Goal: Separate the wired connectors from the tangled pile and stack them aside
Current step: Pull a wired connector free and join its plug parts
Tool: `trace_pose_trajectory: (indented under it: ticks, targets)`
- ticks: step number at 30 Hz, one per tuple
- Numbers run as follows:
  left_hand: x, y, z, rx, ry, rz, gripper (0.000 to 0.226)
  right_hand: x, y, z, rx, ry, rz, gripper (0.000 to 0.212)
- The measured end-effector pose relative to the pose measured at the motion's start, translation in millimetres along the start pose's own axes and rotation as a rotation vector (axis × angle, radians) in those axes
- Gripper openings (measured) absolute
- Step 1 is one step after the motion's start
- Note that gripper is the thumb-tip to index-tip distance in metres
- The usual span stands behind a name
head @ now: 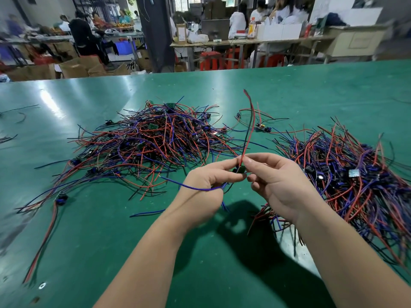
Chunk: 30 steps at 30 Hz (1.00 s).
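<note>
The left hand (206, 181) and right hand (275, 181) meet just nearer than the tangled pile (151, 141). Right of that pile, closest to the right hand, lies the sorted stack (347, 174). Both hands pinch one wired connector (240, 169), its red wire (243, 153) standing upward.

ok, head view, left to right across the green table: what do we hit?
stray wired connector → tangled pile → left hand → held wired connector, pinched by both hands → right hand → separated stack
</note>
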<state>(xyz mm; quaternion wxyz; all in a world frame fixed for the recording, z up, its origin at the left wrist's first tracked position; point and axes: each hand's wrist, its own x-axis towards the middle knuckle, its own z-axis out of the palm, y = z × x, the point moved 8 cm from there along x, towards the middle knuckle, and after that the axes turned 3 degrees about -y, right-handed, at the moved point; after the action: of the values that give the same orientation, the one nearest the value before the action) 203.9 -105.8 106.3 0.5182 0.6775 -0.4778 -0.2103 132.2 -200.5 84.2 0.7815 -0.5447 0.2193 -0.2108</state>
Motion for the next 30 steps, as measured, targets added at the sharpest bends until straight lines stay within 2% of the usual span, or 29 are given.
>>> trace_pose_trajectory:
  ticks: [2,3,5,8,10,13,16,17,19,20,24,26,30]
  targets:
    - [17,-28,19,-0.031,-0.246,-0.3,0.057,0,-2,0,-0.026,-0.006,-0.016,0.028]
    - [22,-37,20,0.007,-0.304,-0.374,0.061,0,-3,0,-0.051,0.0,-0.034,0.033]
    - [22,-40,8,0.214,-0.16,-0.353,0.063,0,-4,-3,-0.119,0.028,-0.083,0.032]
    - [-6,-7,8,0.418,-0.048,0.031,0.065,2,-3,-7,-0.136,0.055,-0.119,0.007]
    - [-22,9,4,0.342,0.023,0.173,0.073,2,-4,-9,-0.103,0.071,-0.132,0.01]
    - [-21,12,-10,0.012,0.181,0.138,0.059,1,-8,-6,-0.078,0.057,-0.146,0.012]
    - [-21,-6,-25,-0.102,0.358,-0.039,0.021,-2,-4,4,-0.036,-0.008,-0.115,0.007]
    - [-20,-15,-23,-0.18,0.316,-0.121,0.011,-3,-2,8,-0.031,-0.029,-0.106,0.006]
    - [-20,-28,-6,-0.332,0.146,-0.275,0.032,-5,-1,12,-0.035,-0.046,-0.11,0.007]
    - [-20,-30,3,-0.404,0.081,-0.312,0.034,-5,-1,11,-0.063,-0.033,-0.123,0.008]
    - [-23,-27,16,-0.657,0.043,-0.375,0.027,-5,-9,4,-0.175,0.035,-0.161,0.006]
    - [-25,-26,19,-0.673,-0.012,-0.403,0.028,-6,-15,0,-0.091,0.064,-0.166,0.009]
    - [-34,-20,30,-0.508,-0.256,-0.422,0.026,-7,-37,-25,0.18,0.184,-0.21,0.007]
